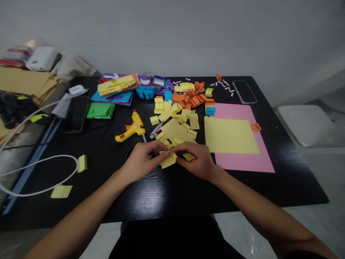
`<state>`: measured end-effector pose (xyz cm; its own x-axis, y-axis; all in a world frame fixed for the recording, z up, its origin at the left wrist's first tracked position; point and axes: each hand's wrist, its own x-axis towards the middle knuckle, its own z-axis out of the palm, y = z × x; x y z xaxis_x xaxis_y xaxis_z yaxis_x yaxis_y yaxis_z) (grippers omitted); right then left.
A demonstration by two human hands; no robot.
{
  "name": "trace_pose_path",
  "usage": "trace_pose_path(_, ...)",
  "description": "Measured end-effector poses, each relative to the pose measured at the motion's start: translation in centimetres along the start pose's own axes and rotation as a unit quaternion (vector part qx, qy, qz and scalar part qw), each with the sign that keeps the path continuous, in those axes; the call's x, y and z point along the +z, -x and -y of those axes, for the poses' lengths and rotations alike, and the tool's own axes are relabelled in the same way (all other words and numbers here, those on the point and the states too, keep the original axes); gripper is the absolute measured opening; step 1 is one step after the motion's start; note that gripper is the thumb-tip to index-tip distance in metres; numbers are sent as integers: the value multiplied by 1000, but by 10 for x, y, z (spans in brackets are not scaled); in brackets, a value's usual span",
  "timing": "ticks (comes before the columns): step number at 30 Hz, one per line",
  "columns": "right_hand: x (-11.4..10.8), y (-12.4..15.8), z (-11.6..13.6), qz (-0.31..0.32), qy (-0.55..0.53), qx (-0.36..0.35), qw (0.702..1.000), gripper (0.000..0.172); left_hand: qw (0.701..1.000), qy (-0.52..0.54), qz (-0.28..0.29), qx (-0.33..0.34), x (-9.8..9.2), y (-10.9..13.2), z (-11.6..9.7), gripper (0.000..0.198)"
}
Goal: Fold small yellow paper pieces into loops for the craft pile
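Between my left hand (147, 158) and my right hand (196, 158), a small piece of yellow paper (169, 160) is pinched at its upper edge by the fingertips of both. Just beyond my fingers spreads a pile of yellow paper pieces, some folded, with a larger yellow sheet (176, 130) on top. Grey-handled scissors (155, 132) lie partly under the pile. A yellow glue gun (131, 128) rests on its side, left of the pile and beyond my left hand.
Folded orange paper pieces (188, 98) lie behind the pile. On the right, a yellow sheet (230, 136) overlaps a pink sheet (245, 162), with a phone (244, 91) farther back. Green paper (100, 110) and a dark phone (77, 114) are left. A white cable (64, 156) loops over the table's left side.
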<state>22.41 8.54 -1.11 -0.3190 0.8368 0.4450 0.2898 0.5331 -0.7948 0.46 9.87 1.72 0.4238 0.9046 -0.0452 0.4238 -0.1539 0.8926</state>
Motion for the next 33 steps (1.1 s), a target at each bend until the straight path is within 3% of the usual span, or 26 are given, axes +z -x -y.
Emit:
trace_pose_path(10,0,1,1,-14,49,-83,995,21,1000,3,-11,-2,1,0,0,25)
trace_pose_path(19,1,4,3,-21,58,-52,997,21,1000,-11,-27,10,1,0,0,23)
trace_pose_path(26,1,0,3,-17,67,-111,991,23,999,-8,-31,23,3,0,1,22)
trace_pose_path(33,-1,1,3,-7,45,-79,996,24,999,12,-36,9,4,1,1,23)
